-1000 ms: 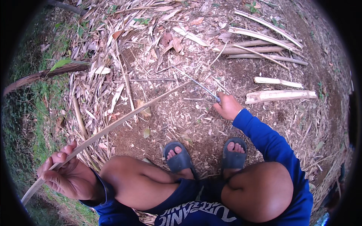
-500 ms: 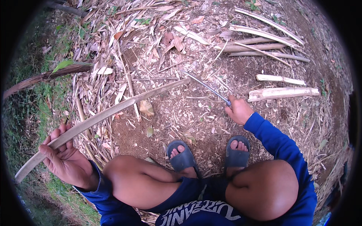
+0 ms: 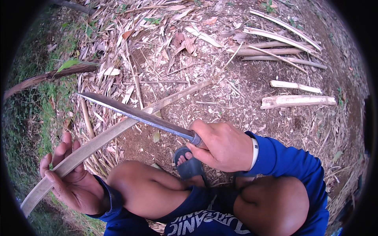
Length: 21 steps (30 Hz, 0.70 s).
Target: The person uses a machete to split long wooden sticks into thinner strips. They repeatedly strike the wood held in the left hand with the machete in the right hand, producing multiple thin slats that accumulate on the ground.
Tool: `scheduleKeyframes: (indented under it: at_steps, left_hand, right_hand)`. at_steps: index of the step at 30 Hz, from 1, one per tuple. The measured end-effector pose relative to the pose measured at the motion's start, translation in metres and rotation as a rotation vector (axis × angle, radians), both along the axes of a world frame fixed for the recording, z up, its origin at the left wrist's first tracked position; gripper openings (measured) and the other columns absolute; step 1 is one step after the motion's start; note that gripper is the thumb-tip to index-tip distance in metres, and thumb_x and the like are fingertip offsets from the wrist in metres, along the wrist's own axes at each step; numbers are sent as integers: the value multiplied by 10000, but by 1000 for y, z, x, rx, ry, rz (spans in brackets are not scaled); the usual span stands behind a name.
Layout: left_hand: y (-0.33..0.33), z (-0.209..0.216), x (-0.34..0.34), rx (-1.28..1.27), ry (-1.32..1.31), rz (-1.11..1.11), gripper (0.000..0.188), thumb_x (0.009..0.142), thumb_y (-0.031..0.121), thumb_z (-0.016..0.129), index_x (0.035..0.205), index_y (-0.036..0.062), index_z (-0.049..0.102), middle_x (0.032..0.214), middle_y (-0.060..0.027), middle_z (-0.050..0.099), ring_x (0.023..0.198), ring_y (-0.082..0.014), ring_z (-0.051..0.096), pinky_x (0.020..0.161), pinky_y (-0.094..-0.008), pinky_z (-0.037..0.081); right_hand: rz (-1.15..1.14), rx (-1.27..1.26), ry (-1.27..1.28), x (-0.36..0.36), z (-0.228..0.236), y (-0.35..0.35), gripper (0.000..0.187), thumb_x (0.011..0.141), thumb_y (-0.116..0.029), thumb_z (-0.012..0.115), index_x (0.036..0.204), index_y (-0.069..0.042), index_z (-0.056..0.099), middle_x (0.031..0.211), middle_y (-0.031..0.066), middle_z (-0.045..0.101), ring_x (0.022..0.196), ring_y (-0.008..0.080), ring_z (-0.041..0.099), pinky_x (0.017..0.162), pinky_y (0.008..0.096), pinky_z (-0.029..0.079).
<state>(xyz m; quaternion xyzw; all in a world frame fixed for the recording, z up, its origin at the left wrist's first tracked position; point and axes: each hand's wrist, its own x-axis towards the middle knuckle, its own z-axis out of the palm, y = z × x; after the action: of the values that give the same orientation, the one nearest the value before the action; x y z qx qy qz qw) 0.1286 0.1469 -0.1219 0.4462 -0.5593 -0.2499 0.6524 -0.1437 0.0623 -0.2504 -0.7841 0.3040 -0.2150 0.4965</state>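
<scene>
A long, flat wooden strip point(image 3: 92, 146) slants from the lower left up to the middle of the view. My left hand point(image 3: 80, 190) is closed on its near part, the thumb over the top and fingers beneath. In my right hand point(image 3: 230, 147) is a machete point(image 3: 122, 109), gripped by its handle in front of my right knee. The broad, dark blade points left and crosses over the strip; I cannot tell whether the two touch. My fingers hide most of the machete's handle. The strip's far end point(image 3: 202, 84) lies over the littered ground.
Several long split sticks point(image 3: 275, 51) lie in a pile at the far right. Nearer are two pale split pieces point(image 3: 298, 101). At the left, a dark branch point(image 3: 47, 78) stretches across grass. Dry leaves and wood chips cover the ground around my sandalled feet point(image 3: 191, 167).
My right hand has come nearer and to the left, and the machete blade has swung leftward across the strip. My left hand and the strip's near end have lowered slightly.
</scene>
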Motion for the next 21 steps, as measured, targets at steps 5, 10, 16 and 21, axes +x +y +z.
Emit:
scheduleKeyframes:
  at_steps: [5,10,16,21]
  left_hand:
    - [7,-1,-22,-48,-61,84,342,1074,208,319,1266,-43,448,1289,-348,528,1266,-515,487,1003,-546,532]
    - [15,0,-32,-11,-37,101,292,1075,212,327,1153,-29,473,1276,-345,539,1250,-515,504,1038,-556,499]
    - [11,-1,-29,16,-2,29,277,1077,205,330,1134,-17,486,1244,-323,568,1253,-504,507,1075,-574,454]
    - [15,1,-33,-12,-122,23,258,1076,212,335,1127,0,474,1141,-300,608,1188,-495,567,1057,-574,471]
  right_hand:
    - [-101,83,52,6,-20,4,237,918,-166,614,1002,5,473,703,236,619,650,437,638,583,487,506]
    - [-85,14,-24,8,-25,10,227,923,-151,603,977,15,458,663,237,602,627,440,629,572,480,500]
    - [-140,-3,2,-3,-38,9,245,914,-158,612,1004,20,470,596,221,578,604,441,623,548,486,492]
    - [-82,11,30,-6,-25,1,228,887,-147,622,985,8,487,590,217,575,601,432,628,536,478,494]
